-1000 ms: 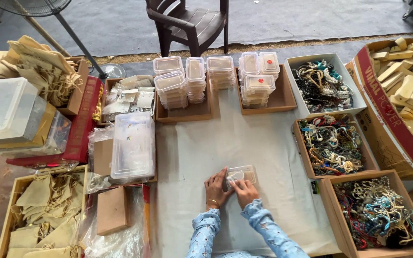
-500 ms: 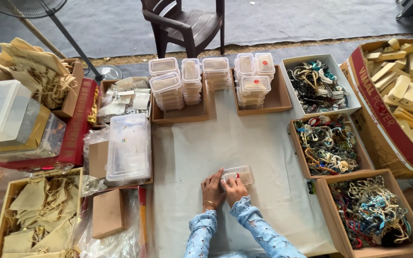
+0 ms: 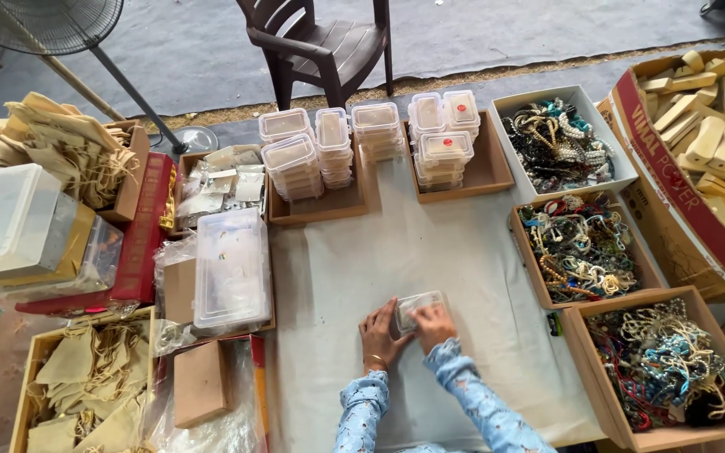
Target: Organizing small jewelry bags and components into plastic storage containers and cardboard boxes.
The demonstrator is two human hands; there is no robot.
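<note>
Here, a small clear plastic box [image 3: 419, 307] is lying on the pale cloth [image 3: 430, 243] in front of the person, and both hands are pressing on it. The left hand [image 3: 379, 334] is cupping its near-left edge with fingers laid close together; the right hand [image 3: 435, 323] is lying over its right end, fingers curled onto the lid. Whether the lid is snapped fully down I cannot tell, since the hands are covering the edges.

Judging by the spread, the work seems to be partway along. Many like boxes are already standing closed in stacks [image 3: 329, 147] in two shallow wooden trays [image 3: 333, 205] at the far side of the cloth, some bearing a red dot on top. To the right, three open cartons are still brimming with tangled beaded jewellery [image 3: 585, 243], so plenty appears to be waiting.

To the left, a larger clear lidded tub [image 3: 230, 267] is resting beside cartons of tan cloth pouches [image 3: 86, 377]. A brown plastic chair [image 3: 320, 46] is standing beyond the trays, well apart from the hands.
</note>
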